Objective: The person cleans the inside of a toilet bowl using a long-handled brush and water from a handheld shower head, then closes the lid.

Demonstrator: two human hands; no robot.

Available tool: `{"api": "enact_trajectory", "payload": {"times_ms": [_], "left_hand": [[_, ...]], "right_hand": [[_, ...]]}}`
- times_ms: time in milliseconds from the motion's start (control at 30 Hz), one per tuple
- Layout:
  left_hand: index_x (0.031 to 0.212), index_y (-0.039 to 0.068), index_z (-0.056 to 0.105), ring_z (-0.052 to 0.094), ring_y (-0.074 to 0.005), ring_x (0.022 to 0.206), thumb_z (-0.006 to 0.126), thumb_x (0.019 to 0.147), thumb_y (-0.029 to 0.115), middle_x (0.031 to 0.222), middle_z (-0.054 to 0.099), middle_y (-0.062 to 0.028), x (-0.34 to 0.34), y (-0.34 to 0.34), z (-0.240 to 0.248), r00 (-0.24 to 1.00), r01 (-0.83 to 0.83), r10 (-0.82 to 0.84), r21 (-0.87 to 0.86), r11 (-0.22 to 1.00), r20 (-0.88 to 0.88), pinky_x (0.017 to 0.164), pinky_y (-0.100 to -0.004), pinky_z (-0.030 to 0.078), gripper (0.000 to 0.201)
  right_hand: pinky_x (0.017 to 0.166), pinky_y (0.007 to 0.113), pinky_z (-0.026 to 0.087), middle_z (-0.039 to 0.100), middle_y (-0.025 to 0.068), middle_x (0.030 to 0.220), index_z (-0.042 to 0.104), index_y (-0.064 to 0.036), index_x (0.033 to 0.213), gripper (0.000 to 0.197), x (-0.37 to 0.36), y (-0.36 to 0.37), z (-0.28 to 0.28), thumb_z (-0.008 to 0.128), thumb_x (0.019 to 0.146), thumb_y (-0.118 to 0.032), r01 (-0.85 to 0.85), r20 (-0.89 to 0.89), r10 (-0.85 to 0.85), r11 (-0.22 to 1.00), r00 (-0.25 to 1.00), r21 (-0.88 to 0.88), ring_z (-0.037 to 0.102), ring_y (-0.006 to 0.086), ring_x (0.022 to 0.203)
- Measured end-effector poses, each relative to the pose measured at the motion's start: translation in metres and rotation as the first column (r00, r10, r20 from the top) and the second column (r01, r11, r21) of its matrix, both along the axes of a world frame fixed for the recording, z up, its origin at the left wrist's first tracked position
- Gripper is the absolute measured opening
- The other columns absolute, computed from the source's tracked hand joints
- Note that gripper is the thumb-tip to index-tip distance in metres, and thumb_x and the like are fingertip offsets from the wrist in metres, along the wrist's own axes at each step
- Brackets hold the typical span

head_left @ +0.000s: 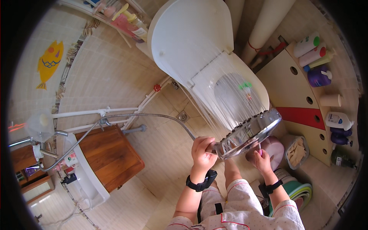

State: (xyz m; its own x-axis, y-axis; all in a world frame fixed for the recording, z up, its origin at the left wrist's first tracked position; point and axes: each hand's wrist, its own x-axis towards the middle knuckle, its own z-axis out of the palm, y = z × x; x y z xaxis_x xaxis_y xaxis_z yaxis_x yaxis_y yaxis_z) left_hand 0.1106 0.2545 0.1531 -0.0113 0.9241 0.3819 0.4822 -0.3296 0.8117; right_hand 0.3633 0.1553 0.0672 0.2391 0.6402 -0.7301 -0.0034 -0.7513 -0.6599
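My left hand [204,152] is closed around the handle of a large chrome shower head [249,135]. Thin jets of water spray from its face toward the white toilet [256,82]. The toilet's lid [191,32] stands raised, and a small green thing [245,86] shows inside the bowl. My right hand [262,160] grips the pink end of a thin stick just below the shower head, which hides the rest of the stick. A metal hose [161,115] runs from the shower handle to the wall tap on the left.
At left a wooden cabinet [111,157] adjoins a white basin [90,184]. On the right, bottles [319,76] line a beige cabinet [287,78]. A pink bin [274,151], a grey bucket [297,151] and stacked basins [303,191] stand near my right arm. A floor drain [183,116] lies left of the toilet.
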Motion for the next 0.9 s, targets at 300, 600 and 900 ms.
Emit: {"api": "enact_trajectory", "payload": {"times_ms": [300, 600, 900], "left_hand": [[0.092, 0.007, 0.054, 0.053, -0.0245, 0.068, 0.062, 0.063, -0.003, 0.081, 0.057, -0.0081, 0.040, 0.012, 0.018, 0.987, 0.038, -0.037, -0.002, 0.999, 0.154, 0.059, -0.0310, 0.042, 0.031], [0.092, 0.004, 0.053, 0.054, -0.0244, 0.070, 0.064, 0.063, -0.002, 0.084, 0.055, -0.0109, 0.045, -0.017, -0.009, 0.919, 0.094, 0.052, -0.347, 0.933, 0.390, 0.061, -0.0294, 0.044, 0.031], [0.096, -0.001, 0.045, 0.047, -0.0045, 0.066, 0.062, 0.073, 0.001, 0.077, 0.049, -0.0014, 0.081, -0.029, -0.032, 0.839, 0.276, 0.042, -0.491, 0.826, 0.543, 0.058, -0.0181, 0.041, 0.029]], "right_hand": [[0.034, 0.021, 0.027, 0.040, -0.0044, 0.051, 0.045, -0.0075, 0.071, 0.017, 0.004, -0.007, -0.007, 0.054, 0.082, -0.018, 0.059, -0.081, -0.062, 0.997, 0.995, -0.042, 0.035, 0.0054, 0.038], [0.034, 0.021, 0.026, 0.040, -0.0045, 0.052, 0.045, -0.0076, 0.071, 0.017, 0.003, -0.002, 0.005, 0.054, 0.081, -0.018, 0.131, -0.111, -0.138, 0.989, 0.984, -0.070, 0.033, 0.0050, 0.037], [0.047, 0.019, 0.030, 0.037, -0.0048, 0.063, 0.041, -0.0088, 0.073, 0.023, -0.017, 0.000, 0.020, 0.062, 0.076, -0.014, 0.195, -0.059, -0.186, 0.926, 0.981, 0.323, 0.035, 0.0038, 0.055]]}}
